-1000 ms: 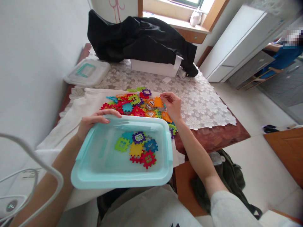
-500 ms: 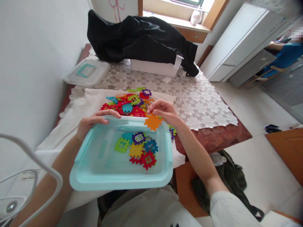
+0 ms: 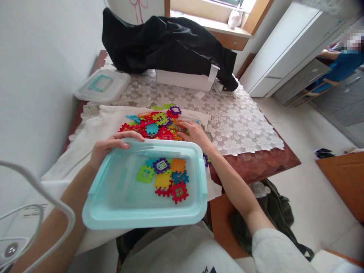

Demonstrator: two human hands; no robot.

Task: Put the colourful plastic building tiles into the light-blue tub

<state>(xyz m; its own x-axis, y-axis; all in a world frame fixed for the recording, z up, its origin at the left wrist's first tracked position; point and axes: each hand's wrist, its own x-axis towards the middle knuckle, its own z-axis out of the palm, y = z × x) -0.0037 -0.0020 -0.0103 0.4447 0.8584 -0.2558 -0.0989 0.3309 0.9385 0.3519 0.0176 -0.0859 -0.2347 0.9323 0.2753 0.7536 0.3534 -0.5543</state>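
My left hand [image 3: 113,146] is closed on the far left part of the rim of a light teal plastic bin [image 3: 113,216], which is tilted towards me. Inside lie several notched plastic building tiles, among them an orange tile [image 3: 178,165], a yellow tile [image 3: 163,180], a red window tile [image 3: 179,192], a purple tile [image 3: 161,165] and a lime green tile [image 3: 146,174]. Beyond the bin, my right hand [image 3: 195,133] reaches to the right side of a heap of similar tiles [image 3: 152,129]. Its thumb and fingers are apart, touching the heap, with nothing visibly held.
A white cloth [image 3: 113,113] lies under the heap on the lace-covered table [image 3: 241,132]. At the back sit a clear lid [image 3: 104,85] and a white box [image 3: 183,79] under black sheeting [image 3: 170,45]. A white cable [image 3: 61,204] hangs at left. A person in blue [image 3: 345,66] is far right.
The orange tile has left my right hand and now lies in the bin. My right hand has moved over the rim to the heap. My left hand stays on the rim.
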